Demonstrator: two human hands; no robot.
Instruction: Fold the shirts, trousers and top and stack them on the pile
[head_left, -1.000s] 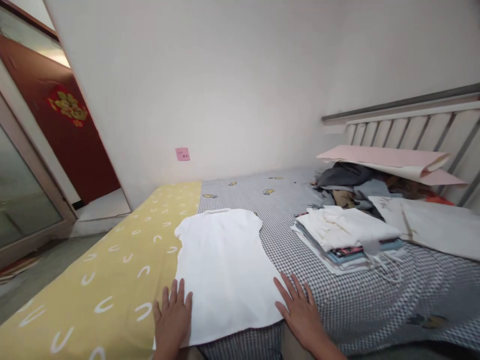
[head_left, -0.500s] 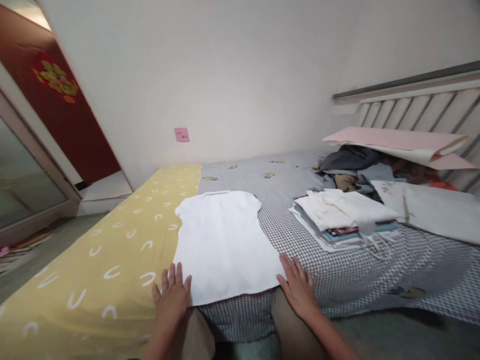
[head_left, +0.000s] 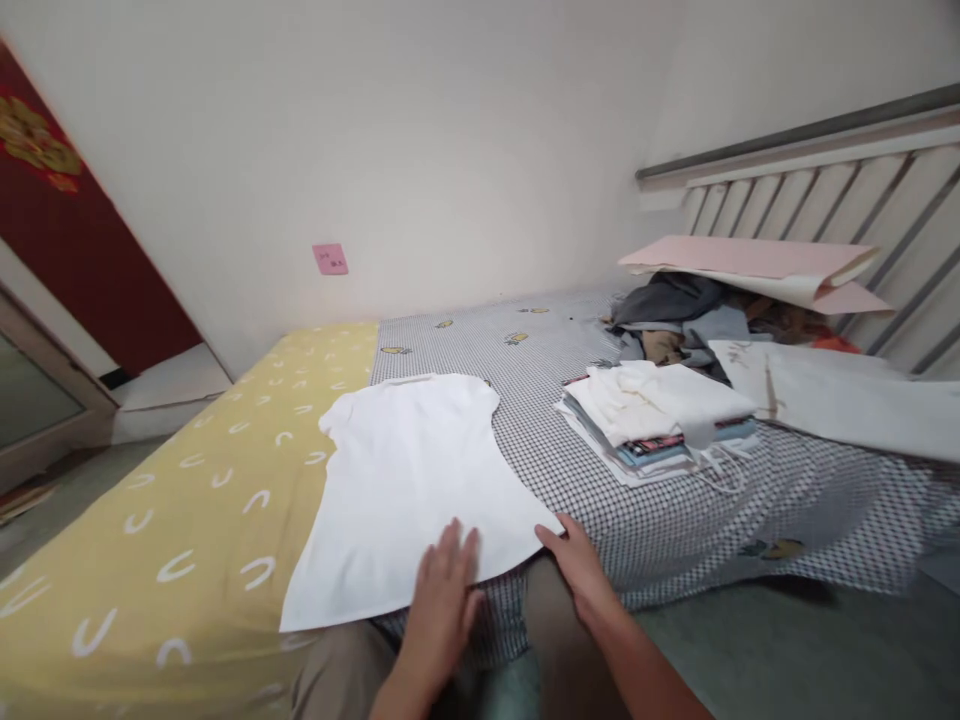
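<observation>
A white short-sleeved shirt (head_left: 405, 490) lies spread on the bed, its neckline toward the wall and its hem toward me. My left hand (head_left: 444, 590) rests near the middle of the hem, fingers extended and slightly blurred. At the hem's right corner, my right hand (head_left: 576, 560) pinches the white fabric between thumb and fingers. To the right of the shirt sits a stack of folded clothes (head_left: 660, 415), white on top with blue and patterned layers below.
Yellow bedding (head_left: 202, 500) covers the left side, checked bedding (head_left: 615, 520) the right. Behind the stack lie a dark clothes heap (head_left: 667, 300), a pink folded sheet (head_left: 757, 258) and a white garment (head_left: 840, 395). A slatted rail (head_left: 817, 200) stands at the right.
My left hand has left the shirt's left corner and moved right to mid-hem. My right hand has closed on the right corner. The view has shifted slightly right.
</observation>
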